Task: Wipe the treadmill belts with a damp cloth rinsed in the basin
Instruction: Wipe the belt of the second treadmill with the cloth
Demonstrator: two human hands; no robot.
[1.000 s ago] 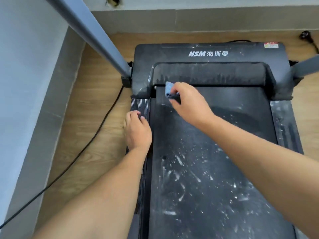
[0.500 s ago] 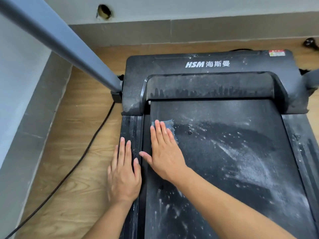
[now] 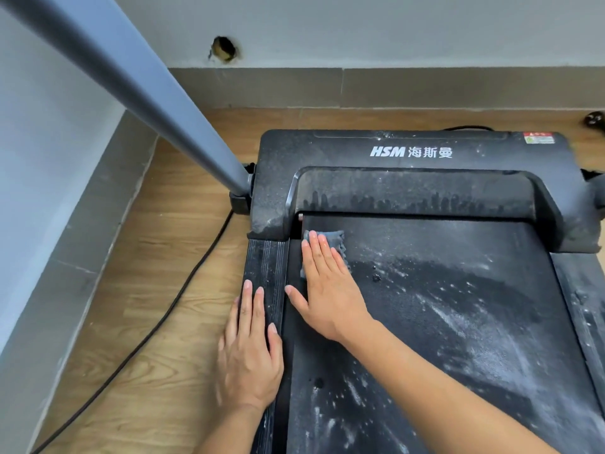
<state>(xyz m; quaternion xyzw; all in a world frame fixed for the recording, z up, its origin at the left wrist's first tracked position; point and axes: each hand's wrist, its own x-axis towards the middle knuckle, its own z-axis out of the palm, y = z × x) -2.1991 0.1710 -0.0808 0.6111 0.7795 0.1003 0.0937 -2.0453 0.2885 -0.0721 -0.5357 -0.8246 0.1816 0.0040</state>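
A black treadmill belt (image 3: 442,306), streaked with white dust, fills the right of the head view. A small blue-grey cloth (image 3: 334,240) lies flat at the belt's far left corner, just below the motor cover (image 3: 409,152). My right hand (image 3: 324,290) presses on the cloth with straight fingers and covers most of it. My left hand (image 3: 248,348) rests flat on the ribbed left side rail (image 3: 265,260), fingers straight, holding nothing. No basin is in view.
A grey upright post (image 3: 137,93) slants from the top left to the treadmill's left base. A black power cable (image 3: 157,326) runs over the wooden floor (image 3: 157,257) on the left. Grey walls stand close at the left and back. A plug (image 3: 594,119) lies far right.
My right hand went from pinching the cloth at the belt's top to pressing it flat with straight fingers. My left hand flattened on the side rail. The camera pulled back.
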